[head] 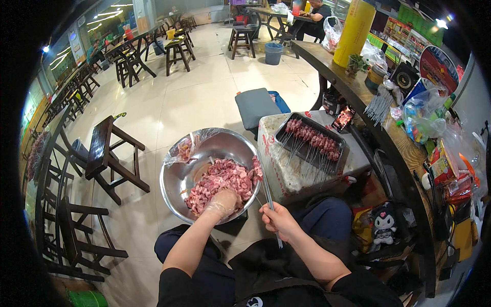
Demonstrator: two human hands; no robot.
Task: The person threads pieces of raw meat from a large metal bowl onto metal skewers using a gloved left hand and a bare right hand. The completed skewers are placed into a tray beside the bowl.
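Observation:
A large steel bowl (172,201) holds a heap of raw meat pieces (218,172). My left hand (223,203), in a clear plastic glove, reaches into the meat; its fingertips are hidden, so I cannot tell whether it grips a piece. Just right of the bowl's near rim, my bare right hand (279,220) is closed around several thin metal skewers (265,188). Meat pieces (257,169) are at the skewers' upper end by the bowl's right rim. Loaded meat skewers (312,139) lie in a black tray (337,169) on a white foam box (284,184).
A plastic bag with scraps (186,147) hangs over the bowl's left rim. A lit phone (343,118) stands behind the tray. Bare metal skewers (379,104) rest on the wooden counter (406,153) at right. Wooden stools (98,147) stand left; a seated person (316,17) is far off.

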